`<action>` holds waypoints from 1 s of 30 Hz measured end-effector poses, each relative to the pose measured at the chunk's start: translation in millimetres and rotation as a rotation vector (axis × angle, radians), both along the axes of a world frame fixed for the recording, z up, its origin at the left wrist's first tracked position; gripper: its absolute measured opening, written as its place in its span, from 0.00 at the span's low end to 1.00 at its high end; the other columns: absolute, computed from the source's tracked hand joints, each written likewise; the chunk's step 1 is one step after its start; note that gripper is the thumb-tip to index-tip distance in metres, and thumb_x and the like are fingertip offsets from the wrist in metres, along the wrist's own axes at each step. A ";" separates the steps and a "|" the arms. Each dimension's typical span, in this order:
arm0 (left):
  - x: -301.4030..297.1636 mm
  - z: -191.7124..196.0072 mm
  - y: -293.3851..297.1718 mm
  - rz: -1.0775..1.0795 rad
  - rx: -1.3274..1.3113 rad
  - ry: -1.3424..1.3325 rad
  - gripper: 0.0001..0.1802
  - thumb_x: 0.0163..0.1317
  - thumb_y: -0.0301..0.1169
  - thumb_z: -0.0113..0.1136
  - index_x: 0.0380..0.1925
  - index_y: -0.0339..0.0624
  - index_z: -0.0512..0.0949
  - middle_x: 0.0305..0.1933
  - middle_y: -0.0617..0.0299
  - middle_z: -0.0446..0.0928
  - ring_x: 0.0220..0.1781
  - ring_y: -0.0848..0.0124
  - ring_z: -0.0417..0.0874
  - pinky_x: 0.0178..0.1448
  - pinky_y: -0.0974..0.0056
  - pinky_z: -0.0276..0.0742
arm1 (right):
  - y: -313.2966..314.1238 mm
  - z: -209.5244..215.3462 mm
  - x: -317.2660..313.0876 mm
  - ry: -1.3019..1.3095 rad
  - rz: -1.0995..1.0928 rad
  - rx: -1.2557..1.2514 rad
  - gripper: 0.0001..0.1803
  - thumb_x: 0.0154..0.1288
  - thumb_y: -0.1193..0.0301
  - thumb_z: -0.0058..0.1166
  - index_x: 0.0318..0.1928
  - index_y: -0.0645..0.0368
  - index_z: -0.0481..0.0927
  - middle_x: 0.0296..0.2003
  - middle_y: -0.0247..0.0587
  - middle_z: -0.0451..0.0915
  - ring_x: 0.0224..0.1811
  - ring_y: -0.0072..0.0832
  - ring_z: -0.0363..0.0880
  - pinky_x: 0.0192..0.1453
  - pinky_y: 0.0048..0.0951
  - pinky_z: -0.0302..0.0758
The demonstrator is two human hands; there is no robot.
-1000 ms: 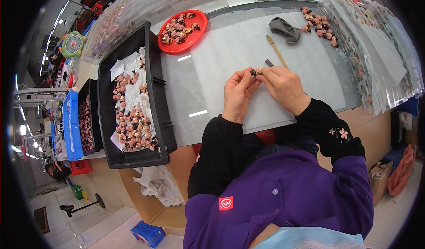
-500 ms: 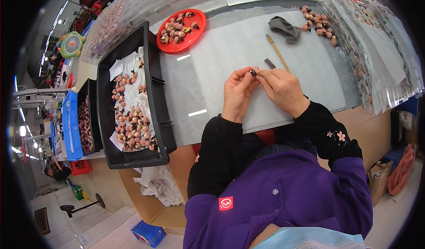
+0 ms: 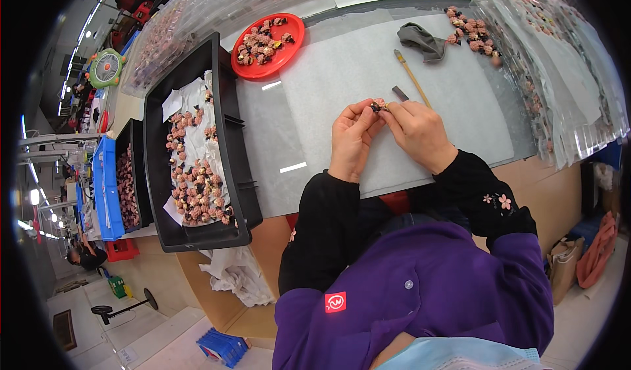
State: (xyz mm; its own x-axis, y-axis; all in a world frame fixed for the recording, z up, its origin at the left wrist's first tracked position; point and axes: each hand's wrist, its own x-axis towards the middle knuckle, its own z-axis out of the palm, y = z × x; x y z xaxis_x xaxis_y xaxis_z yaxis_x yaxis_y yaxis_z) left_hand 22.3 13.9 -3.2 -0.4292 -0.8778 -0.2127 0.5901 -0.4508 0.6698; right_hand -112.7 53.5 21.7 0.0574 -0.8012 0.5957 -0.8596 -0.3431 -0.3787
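Head view: both hands pinch one small pink piece over the white mat

Head camera looks down on a long workbench (image 3: 526, 192) covered by a white mat (image 3: 342, 87). At the person's left sits a big black tray (image 3: 227, 140) lined with white paper and strewn with small pink-and-dark pieces (image 3: 197, 192). Further left, a narrower black bin (image 3: 135, 173) holds more of them, beside a blue crate (image 3: 105, 186). Clear plastic sheets (image 3: 578, 94) with rows of pockets run along the right and far edges. A round red dish (image 3: 289, 45) with another heap of pieces stands beyond the tray's far end. A loose cluster of pieces (image 3: 470, 35) lies at the far right of the mat, near a crumpled grey cloth (image 3: 420, 40), a thin wooden stick (image 3: 413, 77) and a small dark block (image 3: 399, 92).

The step in hand looks like fine work on a single piece: fitting, trimming or checking it. Whatever follows calls for a steady pinch and small finger movements, since the piece is tiny and mostly hidden.

The left hand (image 3: 350, 140) and right hand (image 3: 417, 130) meet above the middle of the mat, fingertips together. Both are closed narrow, thumbs and forefingers pinching one small pink piece (image 3: 377, 106) between them. The remaining fingers curl in loosely. Which hand bears most of the grip I cannot tell.
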 end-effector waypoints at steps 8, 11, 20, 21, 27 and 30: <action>-0.1 0.0 -0.2 0.005 -0.001 0.001 0.09 0.62 0.25 0.51 0.42 0.34 0.70 0.45 0.53 0.76 0.46 0.67 0.78 0.52 0.63 0.75 | -0.9 -0.8 1.4 0.012 -0.028 -0.001 0.05 0.55 0.72 0.56 0.28 0.58 0.74 0.18 0.37 0.69 0.20 0.32 0.71 0.23 0.32 0.67; -0.3 -0.3 -0.4 0.007 -0.005 0.001 0.09 0.62 0.25 0.51 0.42 0.34 0.70 0.45 0.53 0.76 0.46 0.67 0.78 0.52 0.63 0.75 | -1.2 -1.0 1.6 0.020 -0.037 -0.006 0.04 0.54 0.72 0.56 0.28 0.58 0.74 0.17 0.37 0.69 0.20 0.32 0.71 0.22 0.32 0.67; -0.6 -0.5 -0.3 0.011 -0.020 0.005 0.09 0.62 0.22 0.50 0.42 0.33 0.70 0.46 0.52 0.75 0.47 0.67 0.77 0.54 0.63 0.75 | -1.0 -1.6 2.4 0.040 -0.064 -0.007 0.04 0.54 0.72 0.56 0.28 0.57 0.75 0.17 0.35 0.70 0.21 0.31 0.72 0.23 0.31 0.68; -0.6 -0.5 -0.4 0.012 -0.024 0.005 0.09 0.62 0.22 0.50 0.42 0.33 0.69 0.46 0.52 0.75 0.47 0.67 0.77 0.54 0.63 0.75 | -1.4 -2.2 2.5 0.040 -0.066 -0.008 0.04 0.54 0.72 0.56 0.28 0.57 0.75 0.18 0.35 0.70 0.21 0.31 0.72 0.23 0.31 0.68; -0.4 -0.2 -0.3 0.015 -0.018 0.005 0.09 0.61 0.22 0.50 0.42 0.33 0.69 0.46 0.52 0.75 0.47 0.67 0.77 0.54 0.63 0.75 | -1.0 -1.1 3.7 0.042 -0.079 0.001 0.04 0.53 0.72 0.57 0.28 0.57 0.76 0.18 0.34 0.71 0.21 0.30 0.73 0.23 0.30 0.68; -0.5 -0.2 -0.4 0.017 -0.018 0.013 0.09 0.61 0.21 0.50 0.42 0.33 0.69 0.46 0.52 0.75 0.48 0.67 0.77 0.54 0.63 0.75 | -1.6 -1.8 4.3 0.041 -0.084 -0.001 0.04 0.53 0.72 0.57 0.28 0.57 0.76 0.18 0.34 0.71 0.21 0.30 0.73 0.23 0.30 0.68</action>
State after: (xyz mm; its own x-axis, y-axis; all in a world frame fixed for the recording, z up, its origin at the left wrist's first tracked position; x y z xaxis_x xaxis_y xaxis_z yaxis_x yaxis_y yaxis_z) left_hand 21.8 13.5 -3.4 -0.4172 -0.8885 -0.1914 0.6061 -0.4289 0.6699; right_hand -108.4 51.9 19.9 0.0143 -0.8038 0.5948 -0.9000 -0.2695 -0.3426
